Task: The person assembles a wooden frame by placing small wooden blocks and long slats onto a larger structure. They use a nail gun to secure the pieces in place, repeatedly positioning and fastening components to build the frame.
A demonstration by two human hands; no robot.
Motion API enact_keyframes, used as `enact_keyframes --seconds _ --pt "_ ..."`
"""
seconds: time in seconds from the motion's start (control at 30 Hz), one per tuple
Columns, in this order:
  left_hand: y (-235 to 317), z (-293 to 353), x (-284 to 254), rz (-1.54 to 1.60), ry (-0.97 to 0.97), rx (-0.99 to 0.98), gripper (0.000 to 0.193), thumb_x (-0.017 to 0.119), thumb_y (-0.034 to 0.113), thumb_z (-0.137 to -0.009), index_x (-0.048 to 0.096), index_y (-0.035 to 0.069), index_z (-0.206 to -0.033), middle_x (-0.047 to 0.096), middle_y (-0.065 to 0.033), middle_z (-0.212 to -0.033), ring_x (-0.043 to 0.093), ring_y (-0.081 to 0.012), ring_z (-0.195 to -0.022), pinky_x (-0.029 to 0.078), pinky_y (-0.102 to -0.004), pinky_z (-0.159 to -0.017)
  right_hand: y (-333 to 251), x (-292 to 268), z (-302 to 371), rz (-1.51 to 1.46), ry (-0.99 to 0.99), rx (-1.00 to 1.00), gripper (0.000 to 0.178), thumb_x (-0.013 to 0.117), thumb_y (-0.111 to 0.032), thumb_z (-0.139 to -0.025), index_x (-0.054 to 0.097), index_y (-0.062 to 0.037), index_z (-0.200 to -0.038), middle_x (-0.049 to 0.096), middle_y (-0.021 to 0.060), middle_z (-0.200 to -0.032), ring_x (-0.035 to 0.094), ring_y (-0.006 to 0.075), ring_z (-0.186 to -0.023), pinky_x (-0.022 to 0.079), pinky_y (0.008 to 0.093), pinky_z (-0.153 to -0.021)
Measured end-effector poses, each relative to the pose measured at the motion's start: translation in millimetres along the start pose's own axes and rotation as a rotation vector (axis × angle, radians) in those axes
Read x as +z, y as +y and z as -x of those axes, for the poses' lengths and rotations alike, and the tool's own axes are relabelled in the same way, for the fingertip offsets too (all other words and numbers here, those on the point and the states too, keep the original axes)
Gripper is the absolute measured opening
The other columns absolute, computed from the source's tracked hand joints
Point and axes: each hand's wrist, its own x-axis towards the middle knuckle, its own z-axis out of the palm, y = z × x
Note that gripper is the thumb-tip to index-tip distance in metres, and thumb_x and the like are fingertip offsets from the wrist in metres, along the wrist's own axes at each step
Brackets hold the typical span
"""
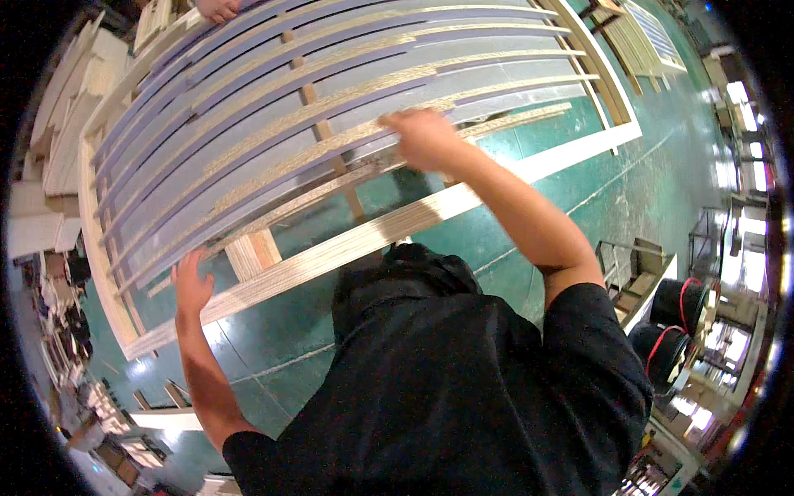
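Observation:
A large pale wooden frame (331, 255) stretches before me, crossed by several long slats with rough tan edges (322, 142) and purplish-grey faces. My left hand (193, 283) is at the frame's near left, beside the slat ends, fingers stretched forward and somewhat apart. It seems to hold nothing. My right hand (423, 139) reaches over the near rail to the middle of the nearer slats. Its fingertips are at a slat's edge; they are smeared, so I cannot tell whether they grip it. A short wooden block (254, 255) sits against the near rail's inner side.
Another person's hand (218, 8) rests at the frame's far left corner. Stacked boards (78, 116) stand to the left. A second slatted wooden piece (649, 37) is at the far right. Black rolls with red bands (674, 326) are at the right, on the green floor's (571, 194) side.

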Motion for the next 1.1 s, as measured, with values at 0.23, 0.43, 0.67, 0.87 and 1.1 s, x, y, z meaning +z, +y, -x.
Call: enact_keyframes --seconds 0.23,0.43,0.67,0.87,1.1 --pt "4.4 -40.8 36.2 0.019 0.125 0.054 0.052 0.082 0.020 -0.079 0.062 0.011 -0.126 0.066 -0.0126 -0.125 0.058 -0.0348 -0.123 0.038 -0.0523 -0.106 173.9 19.3 84.2 0.276 -0.127 0.282 0.040 0.064 -0.003 -0.086 0.063 -0.0166 -0.124 0.068 0.0079 -0.122 0.062 0.0317 -0.122 0.041 0.0548 -0.106" --pt "6.4 -49.4 25.1 0.052 0.133 0.095 0.041 0.081 0.014 -0.081 0.066 0.007 -0.118 0.069 -0.0161 -0.116 0.063 -0.0370 -0.112 0.049 -0.0461 -0.094 195.8 29.7 80.6 0.310 0.004 0.154 0.019 0.065 -0.016 -0.090 0.062 -0.0144 -0.108 0.068 0.0057 -0.111 0.065 0.0299 -0.115 0.047 0.0534 -0.096" --pt "22.6 -50.7 21.2 0.033 0.163 0.150 0.036 0.078 0.013 -0.083 0.066 0.005 -0.116 0.069 -0.0172 -0.113 0.062 -0.0394 -0.109 0.050 -0.0473 -0.091 196.9 29.0 88.7 0.325 0.010 0.144 0.016 0.059 -0.014 -0.093 0.061 -0.0125 -0.109 0.068 0.0078 -0.111 0.065 0.0314 -0.114 0.048 0.0542 -0.096" --pt "19.0 -43.8 25.4 0.007 0.230 0.183 0.033 0.076 0.015 -0.084 0.066 0.006 -0.114 0.068 -0.0169 -0.113 0.062 -0.0401 -0.108 0.050 -0.0483 -0.093 180.3 26.5 86.0 0.301 0.031 0.169 0.017 0.057 -0.017 -0.096 0.060 -0.0118 -0.112 0.065 0.0099 -0.117 0.062 0.0319 -0.120 0.045 0.0564 -0.104" --pt "30.5 -48.1 29.4 -0.088 0.203 0.110 0.037 0.078 0.024 -0.083 0.067 0.010 -0.116 0.068 -0.0113 -0.119 0.061 -0.0354 -0.115 0.049 -0.0507 -0.099 196.9 36.7 91.3 0.276 0.037 0.181 0.036 0.070 -0.016 -0.086 0.062 -0.0117 -0.121 0.064 0.0116 -0.126 0.058 0.0338 -0.127 0.044 0.0573 -0.104"
